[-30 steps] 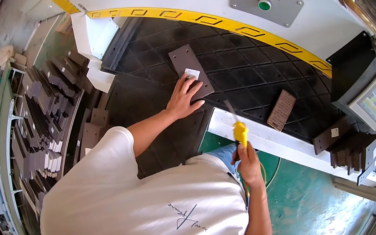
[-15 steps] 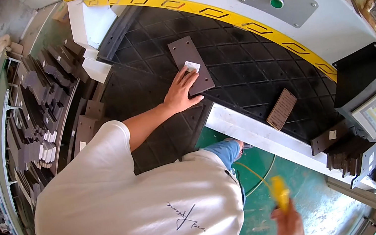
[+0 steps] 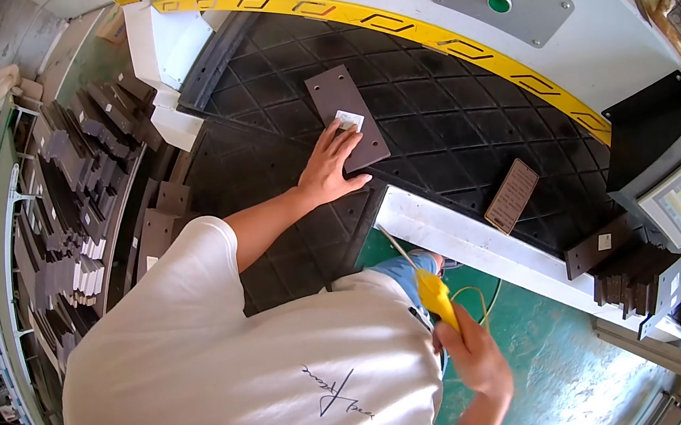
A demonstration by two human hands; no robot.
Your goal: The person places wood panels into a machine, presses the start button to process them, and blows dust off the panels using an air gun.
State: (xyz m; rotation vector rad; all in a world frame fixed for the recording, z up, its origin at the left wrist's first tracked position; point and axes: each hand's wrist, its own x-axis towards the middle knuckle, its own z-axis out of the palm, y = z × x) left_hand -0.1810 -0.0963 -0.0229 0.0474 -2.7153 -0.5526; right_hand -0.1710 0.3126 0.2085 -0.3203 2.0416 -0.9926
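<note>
- The left hand (image 3: 326,171) is spread out with its palm facing down. The fingers are apart, and they are not wrapped around anything.
- The brown plate (image 3: 369,138) lies flat under the fingers of that hand. The fingertips reach over its long left side, on the half closer to the person.
- A white sticker (image 3: 350,119) is on the plate. Some of the fingertips are right at its edge and cover a bit of it.
- The thumb points to the right, just past the plate's near end. I cannot tell if it touches the plate.
- The far end of the plate sticks out past the fingers, and you can see small holes in its corners.
- The plate lies on a big black table top (image 3: 448,148) with lines that make squares.
- The right hand (image 3: 478,359) is curled around a yellow tool (image 3: 434,294) and holds it by the lower part. Some of those fingers are hidden.
- The tool has a long thin tube (image 3: 395,244) that points up and to the left, toward the plate. The tip is well apart from the plate.
- A small brown slab with writing (image 3: 511,197) lies on the black top, to the right of the plate and well apart from both hands.
</note>
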